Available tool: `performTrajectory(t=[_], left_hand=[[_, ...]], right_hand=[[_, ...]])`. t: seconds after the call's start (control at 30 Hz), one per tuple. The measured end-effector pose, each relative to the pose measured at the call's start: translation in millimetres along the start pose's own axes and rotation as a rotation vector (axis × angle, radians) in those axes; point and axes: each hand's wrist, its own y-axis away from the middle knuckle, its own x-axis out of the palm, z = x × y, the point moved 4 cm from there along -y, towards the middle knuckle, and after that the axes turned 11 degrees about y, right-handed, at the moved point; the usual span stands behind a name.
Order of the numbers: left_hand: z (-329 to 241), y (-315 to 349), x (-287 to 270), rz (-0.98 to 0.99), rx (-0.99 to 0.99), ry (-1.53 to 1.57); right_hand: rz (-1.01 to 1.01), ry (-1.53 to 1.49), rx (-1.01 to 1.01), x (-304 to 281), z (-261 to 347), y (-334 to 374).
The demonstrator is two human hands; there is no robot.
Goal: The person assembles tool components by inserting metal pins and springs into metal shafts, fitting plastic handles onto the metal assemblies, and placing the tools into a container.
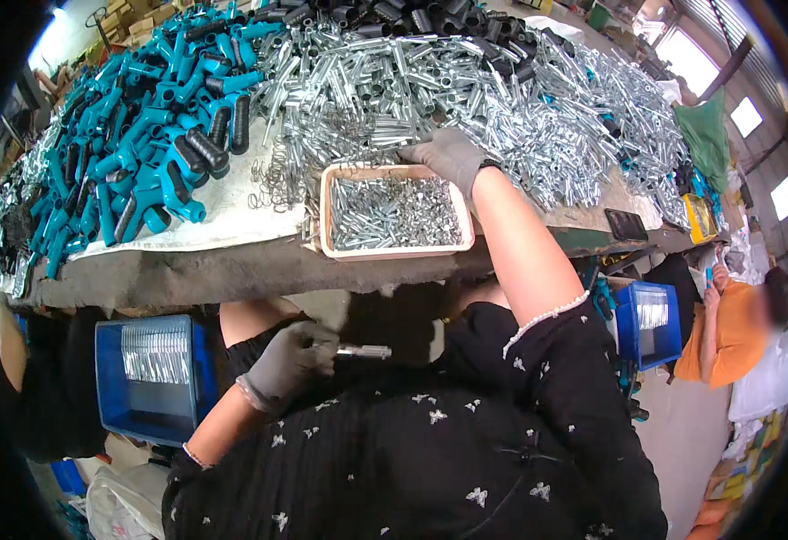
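My left hand (pixel 293 364), in a grey glove, is held low in front of my body. Its fingers are closed round a shiny metal tube (pixel 364 351) that sticks out to the right. My right hand (pixel 452 159), also gloved in grey, reaches over the back rim of a pale plastic tray (pixel 396 253). Its fingertips are drawn together at the edge of the heap of wire springs (pixel 358 135); what they pinch is too small to make out. Small metal pins (pixel 362 216) and short metal pieces (pixel 425 202) fill the tray.
Teal plastic handles (pixel 133 135) lie heaped at the left of the bench, with a large pile of metal tubes (pixel 520 117) behind and right. Blue crates (pixel 147 409) with metal parts stand below the bench. A person in orange (pixel 727 337) sits at the right.
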Motion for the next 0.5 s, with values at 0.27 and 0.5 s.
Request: performTrajectory(t=[0.27, 0.5], left_hand=[[64, 27, -9, 0.027, -0.243, 0.706], [9, 5, 13, -0.032, 0.020, 0.473]], right_hand=[[-0.133, -0.883, 0.190, -26, -34, 42], [0.112, -1.082, 0.020, -35, 10, 150]])
